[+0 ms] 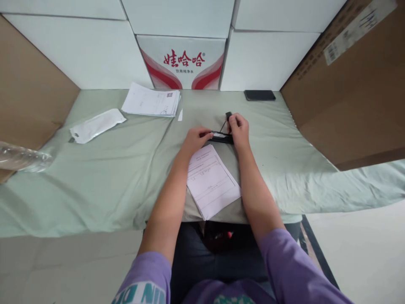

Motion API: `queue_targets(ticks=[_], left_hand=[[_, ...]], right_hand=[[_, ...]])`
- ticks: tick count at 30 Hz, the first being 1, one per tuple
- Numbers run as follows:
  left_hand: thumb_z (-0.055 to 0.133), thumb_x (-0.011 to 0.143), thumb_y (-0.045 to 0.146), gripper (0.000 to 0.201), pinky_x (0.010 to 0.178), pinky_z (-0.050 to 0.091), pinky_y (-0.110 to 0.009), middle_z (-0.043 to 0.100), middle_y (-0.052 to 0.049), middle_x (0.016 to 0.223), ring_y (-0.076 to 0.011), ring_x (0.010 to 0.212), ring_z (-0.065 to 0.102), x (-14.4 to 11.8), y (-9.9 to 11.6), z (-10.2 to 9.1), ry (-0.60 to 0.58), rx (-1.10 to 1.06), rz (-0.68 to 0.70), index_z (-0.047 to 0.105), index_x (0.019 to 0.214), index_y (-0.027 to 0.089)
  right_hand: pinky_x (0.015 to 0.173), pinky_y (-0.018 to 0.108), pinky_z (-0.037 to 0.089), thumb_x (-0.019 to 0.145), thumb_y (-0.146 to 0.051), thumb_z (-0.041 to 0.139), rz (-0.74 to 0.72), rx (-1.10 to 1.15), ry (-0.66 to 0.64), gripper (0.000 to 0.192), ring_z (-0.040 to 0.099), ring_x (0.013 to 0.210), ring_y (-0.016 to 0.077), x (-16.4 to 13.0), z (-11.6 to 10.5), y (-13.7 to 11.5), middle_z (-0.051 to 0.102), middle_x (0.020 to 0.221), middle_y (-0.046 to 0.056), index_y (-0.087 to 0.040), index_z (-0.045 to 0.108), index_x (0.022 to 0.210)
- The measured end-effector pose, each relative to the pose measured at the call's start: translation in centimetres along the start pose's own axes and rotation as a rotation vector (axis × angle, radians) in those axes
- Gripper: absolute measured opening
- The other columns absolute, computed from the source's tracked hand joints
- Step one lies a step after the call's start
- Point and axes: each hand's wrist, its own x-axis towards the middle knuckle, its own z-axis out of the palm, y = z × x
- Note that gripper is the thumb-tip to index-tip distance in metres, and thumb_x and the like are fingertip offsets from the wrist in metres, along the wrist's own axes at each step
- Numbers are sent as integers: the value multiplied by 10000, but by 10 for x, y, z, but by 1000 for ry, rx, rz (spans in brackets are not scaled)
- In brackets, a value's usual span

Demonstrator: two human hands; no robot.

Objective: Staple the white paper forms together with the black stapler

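Observation:
Beyond the sheets on the cloth, both hands are at a black stapler (222,138), opened up so that a pale metal strip shows along its lower part. A thin dark rod runs from it to the raised black end (228,115). My left hand (196,138) is closed on the left end, thumb and fingertips pinching it. My right hand (239,128) is closed around the raised part at the right; its fingers partly hide what they grip. Just nearer than the stapler lies a stack of printed paper (213,181), between my forearms.
At the back left are more printed sheets (152,100) with a small white scrap (180,115) beside them. A white plastic packet (98,125) and a clear bottle (23,157) lie left. A phone (260,95) rests back right. Cardboard boxes (354,93) and white cartons (186,63) wall the cloth.

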Motion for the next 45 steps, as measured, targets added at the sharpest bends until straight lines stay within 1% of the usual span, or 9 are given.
queue_targets(ticks=[5, 16, 21, 24, 27, 35, 38, 42, 45], left_hand=[[679, 876, 335, 211, 748, 466, -307, 705, -48, 832, -166, 770, 615, -2, 0, 0, 18, -4, 15, 796, 947, 174], [693, 875, 324, 208, 742, 465, -299, 700, -46, 834, -160, 756, 601, 2, -6, 4, 45, 28, -18, 803, 988, 188], [679, 887, 339, 215, 741, 459, -305, 673, -36, 827, -158, 744, 590, 3, -9, 6, 56, 40, 1, 799, 998, 201], [671, 895, 332, 210, 749, 458, -308, 656, -33, 823, -156, 745, 579, 4, -8, 6, 53, 43, 10, 797, 1002, 203], [658, 913, 336, 214, 741, 454, -307, 632, -27, 809, -154, 744, 571, 3, -6, 5, 44, 27, 24, 794, 1018, 209], [632, 938, 356, 232, 719, 436, -309, 598, -23, 788, -155, 725, 554, 4, -6, 4, 27, 30, 41, 796, 1015, 210], [637, 926, 345, 225, 727, 446, -306, 608, -20, 810, -153, 734, 555, 4, -8, 3, 57, 3, 30, 795, 1025, 218], [655, 905, 341, 220, 739, 460, -303, 609, -18, 828, -152, 749, 560, 6, -9, 1, 168, -55, -1, 790, 1037, 229], [660, 897, 341, 197, 737, 465, -297, 604, -17, 816, -152, 749, 562, 6, -5, -3, 232, -116, -20, 789, 991, 224]], right_hand=[[583, 276, 354, 830, -797, 576, 27, 61, 11, 579, 426, 632, 137, 0, 2, 3, 426, 658, -27, -226, 519, 747], [622, 276, 361, 862, -721, 606, 4, 97, -41, 521, 442, 629, 124, 2, 1, 1, 467, 654, -35, -213, 562, 759], [660, 286, 370, 879, -673, 600, -26, -26, -90, 486, 459, 659, 133, 1, 2, -4, 501, 663, -28, -206, 565, 744], [700, 297, 383, 898, -602, 603, -77, -148, -102, 420, 506, 713, 151, 0, 4, -5, 562, 715, -7, -201, 607, 774], [725, 307, 391, 895, -544, 622, -117, -275, -172, 356, 548, 745, 169, -1, 5, -5, 634, 768, 16, -197, 665, 827], [705, 314, 392, 886, -536, 627, -55, -416, -258, 344, 570, 742, 189, -2, 3, -15, 692, 799, 35, -209, 730, 878], [720, 322, 405, 909, -545, 595, -13, -394, -283, 366, 591, 769, 197, -1, 0, -18, 714, 825, 37, -212, 746, 915], [757, 330, 451, 927, -555, 562, 31, -259, -254, 406, 622, 818, 204, 2, -4, -16, 724, 847, 46, -194, 742, 887], [607, 295, 459, 887, -609, 610, 199, -4, -230, 439, 596, 669, 175, 3, -6, -13, 664, 717, 36, -188, 713, 818]])
